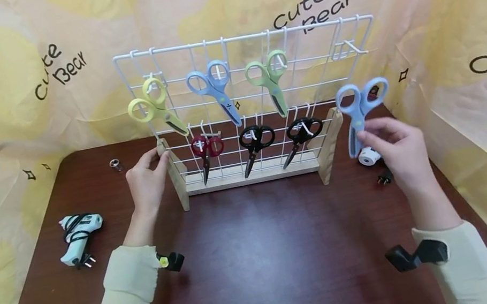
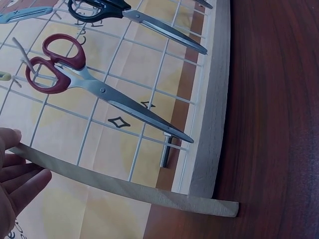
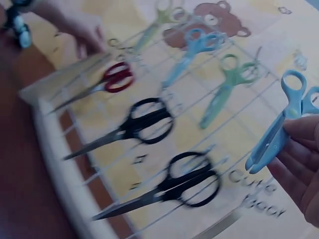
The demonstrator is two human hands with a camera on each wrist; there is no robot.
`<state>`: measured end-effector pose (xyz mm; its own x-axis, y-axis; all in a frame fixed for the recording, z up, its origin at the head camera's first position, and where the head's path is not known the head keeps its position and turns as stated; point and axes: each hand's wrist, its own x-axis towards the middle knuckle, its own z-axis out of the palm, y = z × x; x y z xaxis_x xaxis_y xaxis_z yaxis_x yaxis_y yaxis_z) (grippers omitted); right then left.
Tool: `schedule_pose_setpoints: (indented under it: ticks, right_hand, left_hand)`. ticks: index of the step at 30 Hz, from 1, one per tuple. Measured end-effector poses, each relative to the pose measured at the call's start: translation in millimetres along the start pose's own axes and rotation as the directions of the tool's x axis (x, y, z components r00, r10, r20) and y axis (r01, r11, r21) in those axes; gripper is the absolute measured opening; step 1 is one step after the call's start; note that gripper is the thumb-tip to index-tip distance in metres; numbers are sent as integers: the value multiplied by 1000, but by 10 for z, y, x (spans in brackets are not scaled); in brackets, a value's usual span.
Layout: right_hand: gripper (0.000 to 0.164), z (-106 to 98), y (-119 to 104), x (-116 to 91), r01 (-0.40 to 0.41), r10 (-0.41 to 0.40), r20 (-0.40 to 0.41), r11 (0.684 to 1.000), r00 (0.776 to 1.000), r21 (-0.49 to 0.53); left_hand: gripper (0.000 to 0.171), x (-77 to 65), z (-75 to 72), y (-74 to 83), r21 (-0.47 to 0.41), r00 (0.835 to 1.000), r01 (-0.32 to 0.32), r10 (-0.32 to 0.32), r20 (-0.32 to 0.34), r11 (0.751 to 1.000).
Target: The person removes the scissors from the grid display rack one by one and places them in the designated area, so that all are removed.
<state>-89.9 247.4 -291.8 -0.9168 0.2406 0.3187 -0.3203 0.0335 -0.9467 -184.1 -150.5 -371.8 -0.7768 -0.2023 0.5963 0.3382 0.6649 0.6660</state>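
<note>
My right hand pinches a pair of light blue scissors by the blades, handles up, just right of a white wire rack on a wooden stand. At the rack's left end, my left hand grips the top of the wooden side post between thumb and fingers. Yellow scissors, another blue pair and green scissors hang along the upper row. Below them hang red-handled scissors and two black-handled pairs. A bare white hook sticks out at the upper right.
A pale glue gun with its cord wound round it lies at the left of the dark wooden table. A small metal socket is behind the left hand. Behind the right hand are a white device and a black plug.
</note>
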Motion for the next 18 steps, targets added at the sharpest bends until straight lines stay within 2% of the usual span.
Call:
schedule_pose_setpoints:
  ticks: [3, 5, 7, 10, 12, 14, 18]
  right_hand:
    - [15, -115, 270, -172, -93, 98, 81, 994, 992, -64]
    - [20, -320, 725, -271, -144, 152, 165, 988, 974, -57]
    - [22, -467, 1117, -388, -216, 237, 221, 970, 946, -115]
    - [24, -541, 1490, -583, -325, 354, 285, 935, 891, -143]
    - [29, -404, 1408, -730, -415, 462, 264, 884, 847, -217]
    - [33, -276, 1335, -847, -489, 529, 267, 848, 805, -206]
    - [28, -120, 1319, -1013, -608, 645, 257, 764, 719, -215]
  left_hand:
    - [27, 1, 6, -7, -4, 1000, -9, 9, -2, 1000]
    - [27, -2, 6, -5, -4, 1000, -16, 16, -3, 1000]
    - [27, -1, 6, -3, -8, 1000, -24, 23, -6, 1000]
    - [27, 1, 1, 0, -3, 999, -31, 31, -11, 1000]
    - [27, 3, 1, -4, 0, 1000, -30, 30, -10, 1000]
    - [27, 4, 3, -10, 5, 1000, -24, 24, -7, 1000]
    - [28, 0, 14, -27, 5, 1000, -17, 17, 1, 1000]
